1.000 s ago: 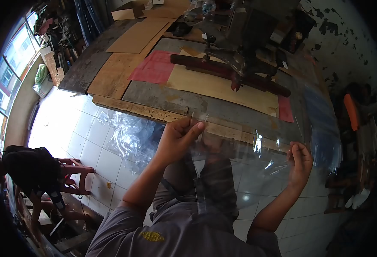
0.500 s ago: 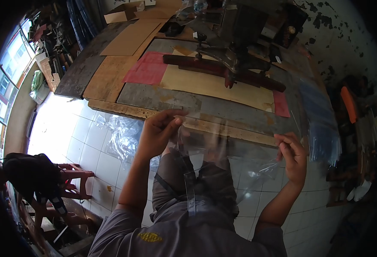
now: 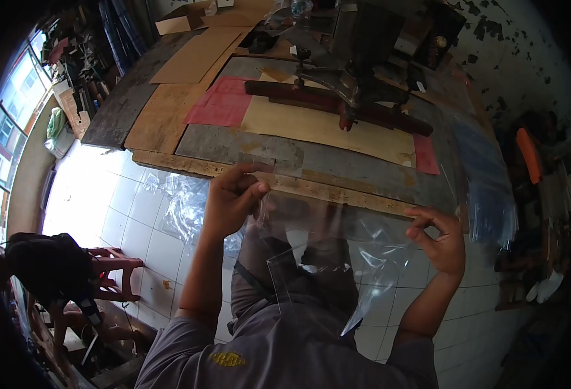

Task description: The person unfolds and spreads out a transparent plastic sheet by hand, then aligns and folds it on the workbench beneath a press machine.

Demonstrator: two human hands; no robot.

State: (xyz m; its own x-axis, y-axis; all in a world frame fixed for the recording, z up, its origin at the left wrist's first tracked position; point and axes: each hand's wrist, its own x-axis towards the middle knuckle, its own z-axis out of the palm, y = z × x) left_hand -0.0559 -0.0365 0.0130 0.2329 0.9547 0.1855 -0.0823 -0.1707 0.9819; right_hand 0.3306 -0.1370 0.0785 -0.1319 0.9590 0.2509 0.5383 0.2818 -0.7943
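Note:
A clear plastic sheet (image 3: 376,253) stretches between my two hands in front of the table's front edge, its lower part hanging loose and creased over my lap. My left hand (image 3: 233,201) pinches its left side between thumb and fingers. At the opposite side, my right hand (image 3: 440,241) grips the sheet's right edge with thumb and forefinger bent together. Beyond them on the table (image 3: 230,146) stands a dark machine with a dark red bar (image 3: 337,107), above a yellow sheet (image 3: 279,123) and a pink sheet (image 3: 217,104).
Stacked clear plastic sheets (image 3: 490,194) hang over the table's right end. A pile of crumpled clear plastic (image 3: 185,207) lies below the front edge at left. Brown cardboard (image 3: 191,58) covers the table's left part. A red stool (image 3: 120,266) bears a black bag (image 3: 48,262).
My right hand has moved slightly down and left, and my left hand slightly left and down. The plastic's loose lower part has swung and folded on the right.

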